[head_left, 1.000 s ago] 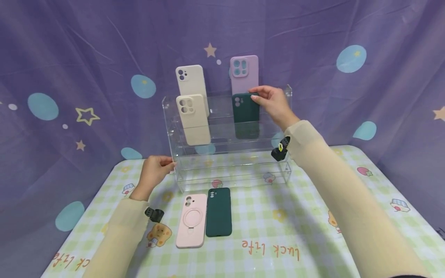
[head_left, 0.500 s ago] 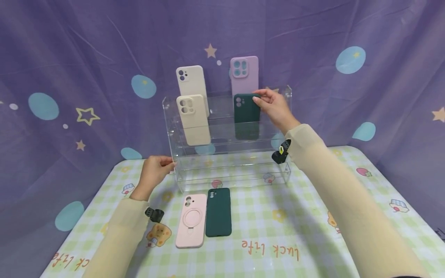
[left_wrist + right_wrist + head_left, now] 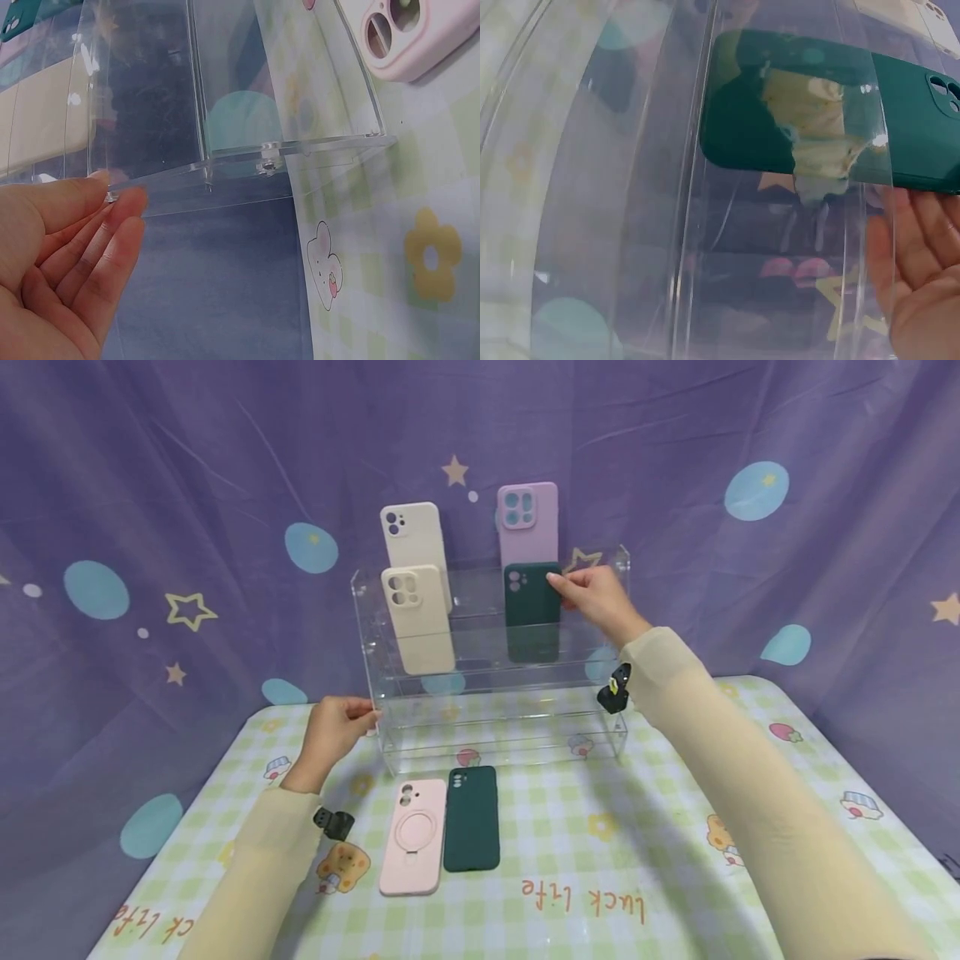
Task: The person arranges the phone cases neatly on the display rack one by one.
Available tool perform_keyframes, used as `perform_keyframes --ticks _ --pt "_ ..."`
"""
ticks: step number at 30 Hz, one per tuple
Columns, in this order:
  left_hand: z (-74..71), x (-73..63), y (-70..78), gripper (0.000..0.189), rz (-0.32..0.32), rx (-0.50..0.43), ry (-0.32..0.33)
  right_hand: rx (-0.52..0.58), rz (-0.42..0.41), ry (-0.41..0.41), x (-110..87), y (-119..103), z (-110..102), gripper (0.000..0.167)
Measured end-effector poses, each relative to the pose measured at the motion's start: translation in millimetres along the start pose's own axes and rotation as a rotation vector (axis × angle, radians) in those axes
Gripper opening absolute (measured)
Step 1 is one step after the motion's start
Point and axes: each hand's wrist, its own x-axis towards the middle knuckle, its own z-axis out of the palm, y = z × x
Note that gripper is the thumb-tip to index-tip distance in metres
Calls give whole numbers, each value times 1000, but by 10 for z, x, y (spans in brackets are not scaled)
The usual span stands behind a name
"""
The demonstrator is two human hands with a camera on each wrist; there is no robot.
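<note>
A clear acrylic display rack stands on the table. My left hand pinches the rack's left side panel, thumb on one face and fingers by the other in the left wrist view. In the rack's middle tier a dark green phone case stands upright, its lower part behind the clear front lip. My right hand holds that case at its right edge, with the thumb on its back face near the top corner. The right wrist view shows the fingers against the case's edge; the thumb is out of sight there.
A purple case stands behind the green one. At the left are a white case and a cream case. A pink case and another green case lie on the checked tablecloth before the rack.
My right hand has slid down from the green case's top corner to its right edge. The case has shifted slightly right and down. My left hand has not moved.
</note>
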Motion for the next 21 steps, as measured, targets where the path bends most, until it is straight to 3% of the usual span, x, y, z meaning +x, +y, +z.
perform_keyframes --ticks 3,9,13,21 --pt "-4 2 -4 19 1 0 0 -82 34 24 -16 -7 -28 48" --pt "2 21 -18 18 2 11 -4 -54 53 27 -33 23 -44 48" --pt "4 22 -20 19 2 8 0 -108 34 39 -65 53 -60 45" --pt "10 18 -30 20 1 8 -3 -186 -66 154 -228 23 -75 44"
